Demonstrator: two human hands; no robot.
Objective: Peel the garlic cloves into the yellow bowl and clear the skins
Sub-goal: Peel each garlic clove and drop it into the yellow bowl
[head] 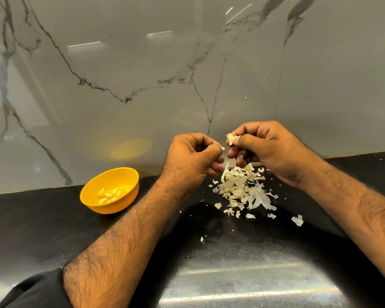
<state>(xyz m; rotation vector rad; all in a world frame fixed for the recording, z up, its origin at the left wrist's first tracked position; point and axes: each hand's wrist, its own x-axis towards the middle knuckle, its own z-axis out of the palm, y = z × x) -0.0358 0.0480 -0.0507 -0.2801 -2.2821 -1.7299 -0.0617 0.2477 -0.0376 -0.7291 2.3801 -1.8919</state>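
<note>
You had a glossy grey-white marble wall (125,70) behind, dark veins running across it, one thin vertical seam at right. Strip lights reflected in it as short bright bars near the top. Below sat a black speckled tabletop (38,230), polished, meeting the wall along a straight edge. Near you it showed a broad pale glare patch (249,283).

- We see the right hand (269,150) pinching a garlic clove (230,138) between thumb and fingers, above the desk (42,230).
- Our left hand (193,158) is curled just beside it, pinching a scrap of skin (222,148).
- A pile of skins (242,190) lies on the desk below both hands.
- The yellow bowl (93,203), to the left near the marble wall (120,74), holds peeled cloves (109,195).
</note>
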